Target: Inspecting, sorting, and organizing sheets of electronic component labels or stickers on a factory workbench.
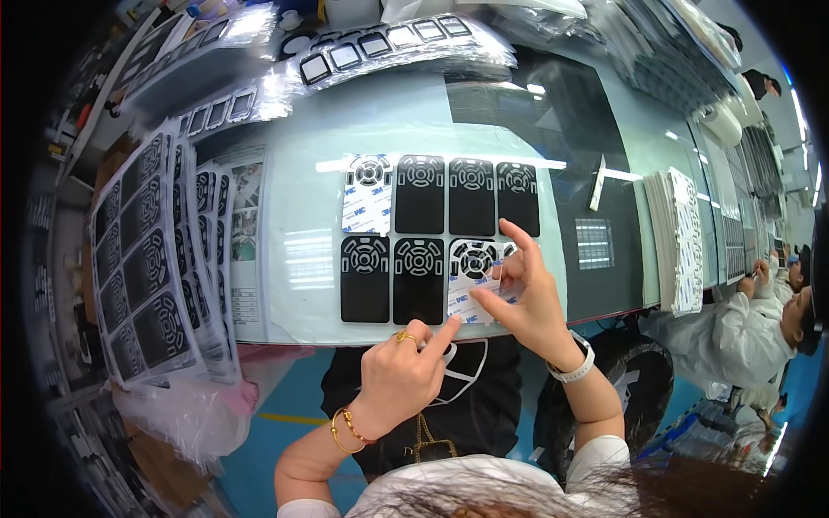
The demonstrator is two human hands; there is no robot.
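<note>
On the table lie two rows of black rectangular panels point(420, 207) with ring-shaped cutouts at the top. White backing sheets with blue print cover two of them, one adhesive sheet point(369, 207) at the upper left and another adhesive sheet point(469, 304) at the lower right. My right hand point(528, 298) pinches the right edge of the lower sheet, thumb across its face and index finger raised. My left hand point(401, 371) touches that sheet's bottom edge with a stretched index finger. Its other fingers are curled, with nothing visible in them.
Patterned black sheets point(142, 259) are stacked at the left. A knife point(597, 183) lies on the dark mat point(587, 112), beside a stack of white-and-blue sheets point(684, 242). Plastic-wrapped frames point(374, 45) line the back. A person in white point(725, 332) sits at the right.
</note>
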